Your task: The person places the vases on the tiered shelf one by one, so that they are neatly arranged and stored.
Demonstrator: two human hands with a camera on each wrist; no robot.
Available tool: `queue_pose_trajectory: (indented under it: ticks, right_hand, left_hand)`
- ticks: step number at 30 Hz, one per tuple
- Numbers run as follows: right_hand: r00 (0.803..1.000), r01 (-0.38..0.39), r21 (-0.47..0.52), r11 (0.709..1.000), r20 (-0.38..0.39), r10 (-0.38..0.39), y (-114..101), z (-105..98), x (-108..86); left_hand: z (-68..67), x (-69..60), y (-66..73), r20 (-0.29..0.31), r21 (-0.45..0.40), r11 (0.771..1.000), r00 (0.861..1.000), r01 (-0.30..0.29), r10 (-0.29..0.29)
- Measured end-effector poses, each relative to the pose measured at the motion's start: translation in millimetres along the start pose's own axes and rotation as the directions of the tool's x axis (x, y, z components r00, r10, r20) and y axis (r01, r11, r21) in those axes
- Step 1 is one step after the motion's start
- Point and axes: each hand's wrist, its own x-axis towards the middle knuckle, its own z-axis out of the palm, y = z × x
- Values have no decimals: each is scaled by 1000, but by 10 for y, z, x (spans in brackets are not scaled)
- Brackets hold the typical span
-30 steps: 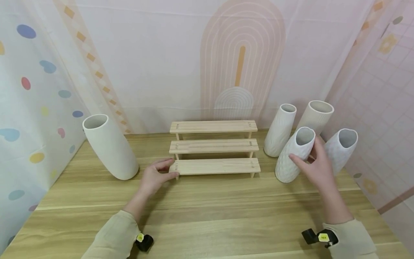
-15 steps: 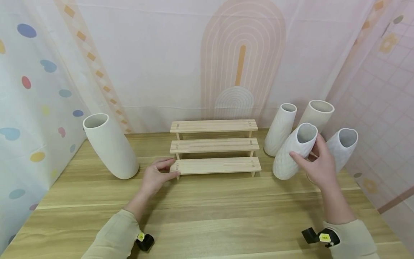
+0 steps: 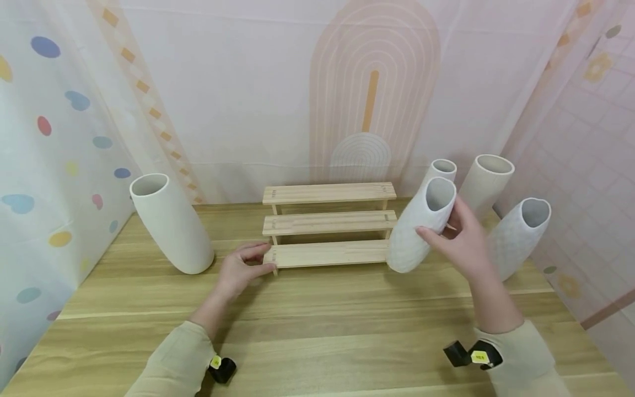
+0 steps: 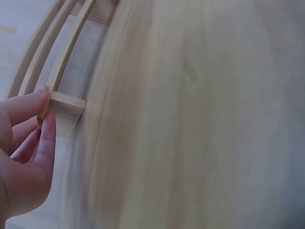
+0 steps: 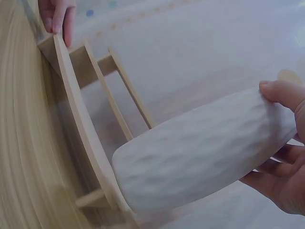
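Observation:
A light wooden three-tier rack (image 3: 329,253) stands at the middle of the table. My left hand (image 3: 244,270) pinches the left end of its lowest shelf, and the left wrist view shows thumb and fingers (image 4: 46,138) on that board end (image 4: 53,81). With my right hand (image 3: 468,242) I grip a white dimpled vase (image 3: 416,229) near its top, tilted, its base beside the right end of the lowest shelf. In the right wrist view the vase (image 5: 200,152) overlaps the shelves' near ends; whether it touches them I cannot tell.
A tall smooth white vase (image 3: 173,229) stands on the left. Right of the rack are a slim white vase (image 3: 444,166), partly hidden, a cream vase (image 3: 483,184) and another dimpled white vase (image 3: 518,240). Patterned cloth (image 3: 238,99) hangs behind the table (image 3: 317,342).
The dimpled vase in my right hand has risen and moved left, from among the other vases to the rack's right end. My left hand stays on the shelf end.

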Motion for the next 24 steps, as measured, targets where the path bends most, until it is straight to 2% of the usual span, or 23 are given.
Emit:
queue_pose_trajectory:
  ticks: [4, 11, 17, 24]
  right_hand:
    - [997, 12, 69, 998, 75, -17, -37, 186, 68]
    - [987, -26, 97, 995, 158, 11, -100, 577, 167]
    - [973, -3, 162, 987, 228, -34, -158, 918, 214]
    - [953, 7, 170, 985, 298, -58, -233, 1205, 237]
  left_hand:
    - [-22, -5, -4, 22, -8, 1000, 1000, 13, -13]
    - [-29, 9, -3, 37, -1, 1000, 999, 31, -31]
    - [-44, 13, 11, 41, 10, 1000, 999, 21, -21]
    - [-96, 28, 25, 85, -60, 997, 995, 52, -47]
